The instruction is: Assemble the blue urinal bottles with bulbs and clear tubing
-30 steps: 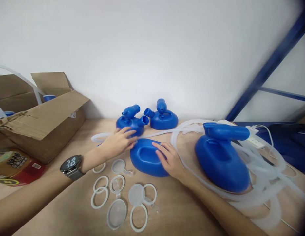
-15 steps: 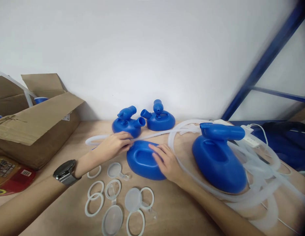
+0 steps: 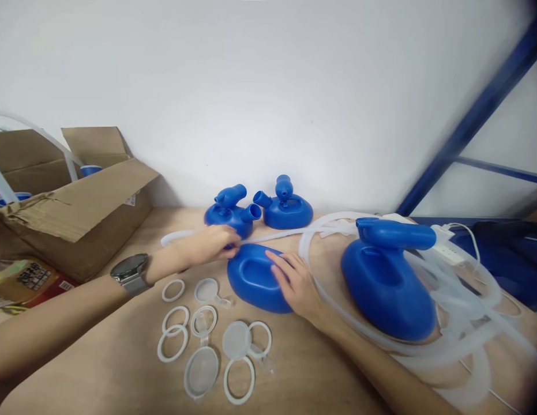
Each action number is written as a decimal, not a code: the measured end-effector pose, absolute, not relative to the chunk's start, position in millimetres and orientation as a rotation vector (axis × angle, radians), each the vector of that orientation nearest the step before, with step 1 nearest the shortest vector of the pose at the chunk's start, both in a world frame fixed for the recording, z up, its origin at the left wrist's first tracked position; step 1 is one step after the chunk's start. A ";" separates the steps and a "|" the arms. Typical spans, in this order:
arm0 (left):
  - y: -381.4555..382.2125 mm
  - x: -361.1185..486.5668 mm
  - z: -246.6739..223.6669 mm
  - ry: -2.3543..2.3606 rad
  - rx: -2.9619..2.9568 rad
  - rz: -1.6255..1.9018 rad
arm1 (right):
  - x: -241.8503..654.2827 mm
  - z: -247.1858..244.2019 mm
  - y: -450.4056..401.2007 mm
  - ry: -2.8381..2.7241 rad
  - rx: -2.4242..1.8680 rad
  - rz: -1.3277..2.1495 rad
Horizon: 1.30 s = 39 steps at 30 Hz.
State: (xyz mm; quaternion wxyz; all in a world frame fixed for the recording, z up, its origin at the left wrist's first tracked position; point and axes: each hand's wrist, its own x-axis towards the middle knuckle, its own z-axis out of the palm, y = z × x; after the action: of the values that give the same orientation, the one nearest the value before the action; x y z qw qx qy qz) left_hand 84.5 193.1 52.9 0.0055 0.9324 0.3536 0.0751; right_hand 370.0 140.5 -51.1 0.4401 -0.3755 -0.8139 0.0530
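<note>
In the head view, you have a blue handled plastic bottle (image 3: 256, 283) lying on the surface (image 3: 121, 369) in front of you, between your hands. Your right hand (image 3: 299, 283) rests on its right end, its grip unclenched, fingers laid over the top. Your left hand (image 3: 216, 243), with a watch (image 3: 130, 270) on the wrist, is at the bottle's far left end, fingers curled; you cannot tell whether that grip is grasping anything. Closer to you lie white rings (image 3: 226, 380) and translucent lids (image 3: 202, 372), some overlapping. Behind your bottle, two similar bottles (image 3: 288, 213) stand near the wall. To your right, another blue bottle (image 3: 387, 297) sits beside coiled translucent hose (image 3: 306, 245); to your left is an open cardboard box (image 3: 112, 230).
</note>
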 end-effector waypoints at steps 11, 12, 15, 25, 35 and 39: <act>178.6 96.4 34.2 1.350 2.822 0.484 | 369.4 -46.4 139.2 -2.038 -0.950 0.166; 177.2 97.3 33.3 1.375 2.819 0.511 | 369.4 -46.0 139.0 -2.039 -0.951 0.163; 175.5 98.3 31.1 1.414 2.809 0.581 | 369.4 -45.4 138.3 -2.040 -0.956 0.156; 177.1 95.1 28.0 1.383 2.752 0.702 | 370.9 -44.6 136.6 -2.057 -0.959 0.177; 175.7 87.4 28.3 1.321 2.865 0.626 | 369.9 -44.3 137.4 -2.031 -0.902 0.158; 175.0 87.2 26.2 1.326 2.840 0.606 | 370.9 -44.2 137.6 -2.027 -0.919 0.146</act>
State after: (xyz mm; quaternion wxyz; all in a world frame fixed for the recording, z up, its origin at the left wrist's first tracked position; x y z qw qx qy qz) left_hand 87.2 175.0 26.2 -0.0256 0.8893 0.4152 0.1899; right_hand 370.9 137.6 -44.2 0.4398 -0.3701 -0.8162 0.0590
